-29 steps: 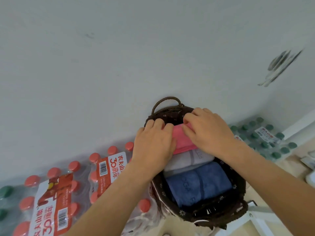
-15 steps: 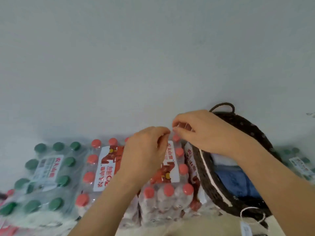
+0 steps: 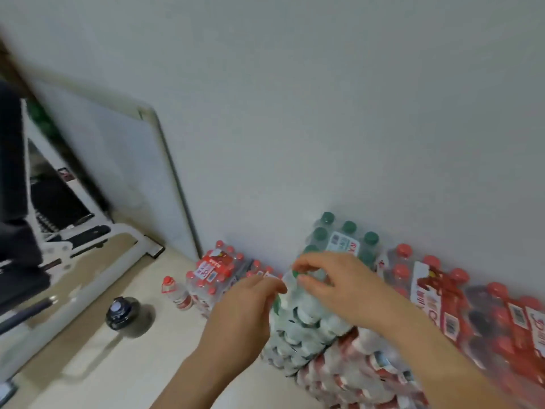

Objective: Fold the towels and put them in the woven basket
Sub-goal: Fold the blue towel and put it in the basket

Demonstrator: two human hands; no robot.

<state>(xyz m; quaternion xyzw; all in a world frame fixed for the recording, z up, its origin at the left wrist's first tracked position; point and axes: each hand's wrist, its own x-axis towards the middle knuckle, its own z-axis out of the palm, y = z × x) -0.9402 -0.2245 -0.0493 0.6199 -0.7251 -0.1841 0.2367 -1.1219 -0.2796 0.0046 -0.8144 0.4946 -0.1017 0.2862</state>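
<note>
Hands meet at the centre of the frame, above shrink-wrapped packs of bottled water stacked along a pale wall point(image 3: 324, 113). We see the left hand point(image 3: 244, 317) rising from the lower middle, fingers curled and fingertips drawn together. It is just beside the right hand point(image 3: 339, 286), which reaches in from the lower right with thumb and forefinger nearly closed. Blur keeps us from telling whether either hand has hold of anything. Behind the hands stands a pack of green-capped bottles point(image 3: 343, 240); packs of red-capped bottles point(image 3: 436, 293) fill the right and lower right. On the beige floor point(image 3: 88, 364) at left centre sits a dark round container point(image 3: 122, 312), and a white board point(image 3: 118, 172) leans on the wall at left. The towels and woven basket lie outside this view; we cannot tell where.
</note>
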